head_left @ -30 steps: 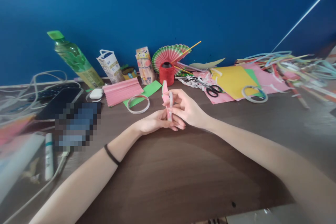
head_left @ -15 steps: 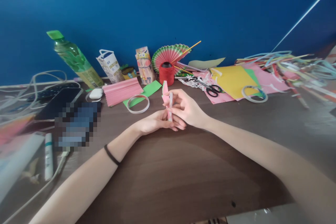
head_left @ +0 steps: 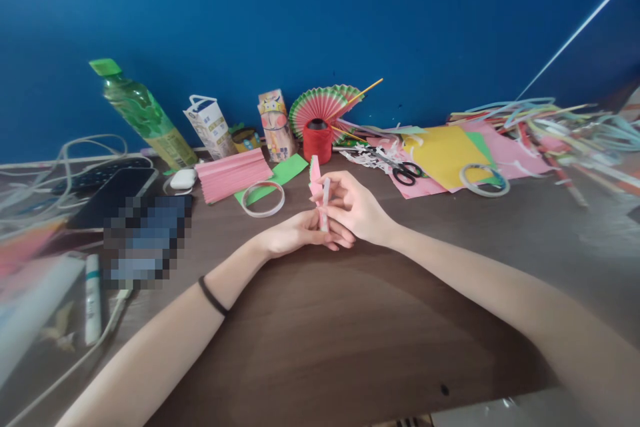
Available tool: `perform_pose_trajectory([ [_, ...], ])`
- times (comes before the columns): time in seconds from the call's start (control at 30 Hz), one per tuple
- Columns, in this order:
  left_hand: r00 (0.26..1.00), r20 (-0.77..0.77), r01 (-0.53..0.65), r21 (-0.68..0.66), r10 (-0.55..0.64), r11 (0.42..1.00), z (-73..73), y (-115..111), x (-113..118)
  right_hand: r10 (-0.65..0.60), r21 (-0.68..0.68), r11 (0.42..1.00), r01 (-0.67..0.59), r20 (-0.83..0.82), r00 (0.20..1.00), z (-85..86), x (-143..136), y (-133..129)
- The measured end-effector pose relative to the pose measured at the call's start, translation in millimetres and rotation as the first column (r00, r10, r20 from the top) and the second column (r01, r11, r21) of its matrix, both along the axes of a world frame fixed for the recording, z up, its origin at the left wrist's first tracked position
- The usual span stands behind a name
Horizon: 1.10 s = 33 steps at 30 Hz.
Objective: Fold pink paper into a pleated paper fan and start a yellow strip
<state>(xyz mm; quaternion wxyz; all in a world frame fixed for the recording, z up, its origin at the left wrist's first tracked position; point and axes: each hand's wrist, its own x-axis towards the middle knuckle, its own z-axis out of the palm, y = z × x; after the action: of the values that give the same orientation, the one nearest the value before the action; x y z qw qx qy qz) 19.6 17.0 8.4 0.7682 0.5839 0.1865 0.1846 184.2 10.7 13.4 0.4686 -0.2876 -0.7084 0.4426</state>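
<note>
Between my two hands stands a narrow folded strip of pink paper [head_left: 315, 173] with a green edge. A whitish strip [head_left: 326, 193], perhaps tape, lies along its right side. My left hand [head_left: 300, 232] is closed round the lower end of the pink paper, thumb in front. My right hand [head_left: 357, 207] comes from the right and pinches the whitish strip. Left of them are a roll of tape [head_left: 263, 199], a green paper [head_left: 290, 169] and a pleated pink paper [head_left: 235, 175]. Behind the hands stands a red spool [head_left: 317, 141].
At the back are a green bottle [head_left: 145, 113], a carton [head_left: 210, 125], a paper fan [head_left: 320, 107] and scissors [head_left: 407, 173]. Yellow paper [head_left: 440, 153] and another tape roll [head_left: 484, 180] lie right. Phones, a marker [head_left: 93, 300] and cables are left.
The pale sheet behind the yellow paper has dropped flatter. Both hands and the pink paper are almost where they were.
</note>
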Motion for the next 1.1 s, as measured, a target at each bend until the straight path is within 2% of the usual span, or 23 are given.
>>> perform_pose_trajectory([
  [0.33, 1.0, -0.022, -0.021, -0.007, 0.021, 1.0, -3.0, -0.3, -0.2, -0.058, 0.187, 0.982, 0.04, 0.089, 0.994, -5.1, 0.9, -1.1],
  [0.47, 1.0, -0.016, -0.021, -0.013, 0.021, 1.0, -0.9, -1.5, 0.7, -0.165, 0.325, 0.94, 0.103, 0.172, 0.971, -2.5, 3.3, 0.4],
  [0.57, 0.999, -0.023, -0.03, 0.014, 0.03, 0.999, 1.7, -2.6, 1.6, -0.183, 0.366, 0.924, 0.113, 0.163, 0.97, -0.5, 4.5, 1.6],
  [0.77, 0.995, -0.013, -0.097, -0.052, 0.097, 0.994, 0.7, -4.4, 2.3, -0.153, 0.337, 0.936, 0.106, 0.116, 0.981, -2.0, 4.3, 4.5],
  [0.87, 0.992, -0.012, -0.127, -0.02, 0.127, 0.992, -1.1, -5.2, 2.8, -0.136, 0.295, 0.95, 0.1, 0.104, 0.985, -4.1, 4.8, 6.0],
  [1.1, 0.998, -0.047, -0.051, 0.029, 0.052, 0.998, 2.8, -3.6, 1.2, -0.041, 0.115, 0.993, 0.036, 0.047, 0.998, -7.6, 7.1, 10.8],
])
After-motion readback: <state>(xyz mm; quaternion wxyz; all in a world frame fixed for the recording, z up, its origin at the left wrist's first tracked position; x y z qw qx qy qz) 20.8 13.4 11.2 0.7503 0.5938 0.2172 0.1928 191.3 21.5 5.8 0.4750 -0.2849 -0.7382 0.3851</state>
